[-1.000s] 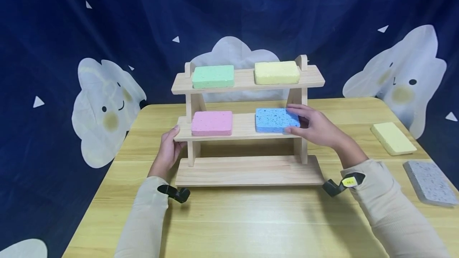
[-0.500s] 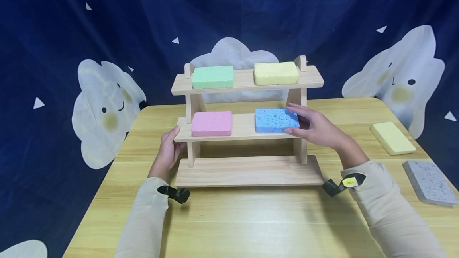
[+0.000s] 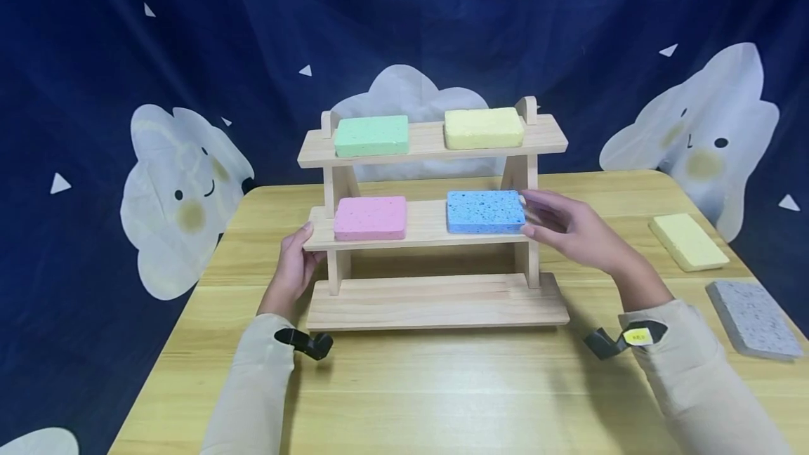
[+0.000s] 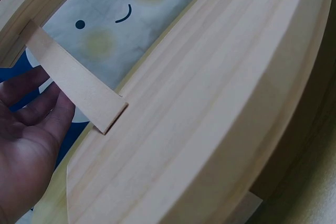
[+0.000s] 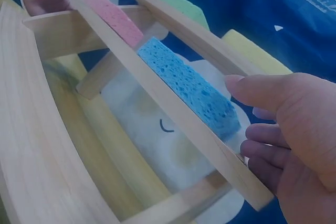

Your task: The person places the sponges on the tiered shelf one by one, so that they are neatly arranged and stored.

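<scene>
A three-tier wooden shelf rack [image 3: 442, 304] stands on the table. My left hand [image 3: 293, 262] grips the left end of its middle tier, thumb on top and fingers underneath. On that tier lie a pink sponge [image 3: 370, 218] at left and a blue speckled sponge [image 3: 485, 212] at right. My right hand [image 3: 578, 230] is at the blue sponge's right end, fingers loosely bent and holding nothing. In the right wrist view, a small gap separates the thumb [image 5: 236, 80] from the blue sponge. A green sponge [image 3: 371, 135] and a yellow sponge [image 3: 483, 128] lie on the top tier.
Another yellow sponge [image 3: 689, 241] and a grey speckled sponge [image 3: 754, 319] lie on the wooden table [image 3: 442, 399] to the right. Behind the table hangs a dark blue curtain [image 3: 379, 12] with cloud prints.
My right hand has let go of the blue sponge and drawn slightly to the right. The sponge stays on the middle tier. My left hand keeps its hold on the rack.
</scene>
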The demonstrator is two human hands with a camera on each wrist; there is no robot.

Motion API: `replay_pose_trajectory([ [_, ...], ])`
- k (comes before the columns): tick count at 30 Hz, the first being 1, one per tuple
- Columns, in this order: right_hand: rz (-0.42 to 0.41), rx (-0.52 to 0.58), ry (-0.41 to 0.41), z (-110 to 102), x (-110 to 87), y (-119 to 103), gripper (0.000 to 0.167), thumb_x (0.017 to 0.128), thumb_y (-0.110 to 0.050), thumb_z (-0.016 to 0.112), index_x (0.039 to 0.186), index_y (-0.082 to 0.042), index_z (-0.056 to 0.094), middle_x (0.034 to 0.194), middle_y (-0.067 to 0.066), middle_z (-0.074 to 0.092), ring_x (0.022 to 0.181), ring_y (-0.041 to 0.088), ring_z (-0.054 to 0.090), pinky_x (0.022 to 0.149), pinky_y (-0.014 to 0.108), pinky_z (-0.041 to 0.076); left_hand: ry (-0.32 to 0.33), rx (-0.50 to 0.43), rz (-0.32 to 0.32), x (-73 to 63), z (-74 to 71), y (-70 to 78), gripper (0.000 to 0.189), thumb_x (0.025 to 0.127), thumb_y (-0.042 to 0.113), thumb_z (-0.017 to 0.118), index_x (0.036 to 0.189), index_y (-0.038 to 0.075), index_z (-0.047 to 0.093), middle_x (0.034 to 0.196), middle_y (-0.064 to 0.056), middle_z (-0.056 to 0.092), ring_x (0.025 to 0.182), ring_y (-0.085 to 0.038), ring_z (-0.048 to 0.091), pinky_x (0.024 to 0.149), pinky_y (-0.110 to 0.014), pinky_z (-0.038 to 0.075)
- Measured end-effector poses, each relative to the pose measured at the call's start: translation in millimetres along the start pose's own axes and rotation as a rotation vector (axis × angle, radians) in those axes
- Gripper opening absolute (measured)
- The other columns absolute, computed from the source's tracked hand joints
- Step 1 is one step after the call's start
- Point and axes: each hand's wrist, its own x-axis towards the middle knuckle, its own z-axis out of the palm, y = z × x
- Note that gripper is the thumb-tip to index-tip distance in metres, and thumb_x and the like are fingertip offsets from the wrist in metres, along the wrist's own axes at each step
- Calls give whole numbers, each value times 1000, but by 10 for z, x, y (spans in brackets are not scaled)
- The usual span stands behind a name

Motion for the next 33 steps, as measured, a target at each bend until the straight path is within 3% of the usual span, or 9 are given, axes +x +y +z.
replay_pose_trajectory([
  [3, -19, -35, 44, -27, -73, 16, 54, 90, -10, 63, 138, 3, 42, 137, 23, 47, 122, 30, 50, 95, 7, 38, -2, -7, 4, 0, -2, 7, 42, 102, 26, 35, 126, -7, 45, 94, 3, 64, 86, -7, 62, 81, -25, 53],
  [9, -4, -35, 118, -67, -205, 56, 50, 90, -8, 63, 135, 4, 45, 128, 25, 54, 113, -4, 52, 91, 4, 38, -6, -2, 15, 6, -10, 2, 41, 102, 26, 35, 124, -7, 46, 92, 3, 64, 85, -7, 63, 78, -25, 54],
  [19, 124, -76, 232, -146, -462, 183, 47, 92, -13, 61, 134, 2, 48, 129, 23, 54, 108, -13, 49, 90, 3, 38, 8, 3, 0, 5, -10, -10, 44, 102, 26, 35, 128, -9, 44, 94, 2, 63, 85, -7, 62, 79, -24, 53],
  [27, 159, -62, 276, -230, -735, 389, 51, 93, -15, 59, 137, 3, 43, 118, -18, 55, 104, -13, 51, 81, 2, 42, -3, 24, 3, 0, -8, -3, 52, 101, 28, 35, 134, -12, 38, 96, 4, 62, 88, -6, 61, 82, -24, 53],
  [33, 222, -71, 364, -233, -914, 479, 48, 93, -18, 59, 135, 2, 46, 111, -29, 53, 100, -17, 51, 80, 0, 41, 0, 24, -4, 7, -9, -5, 51, 102, 27, 34, 134, -12, 38, 96, 3, 62, 88, -7, 61, 81, -23, 53],
])
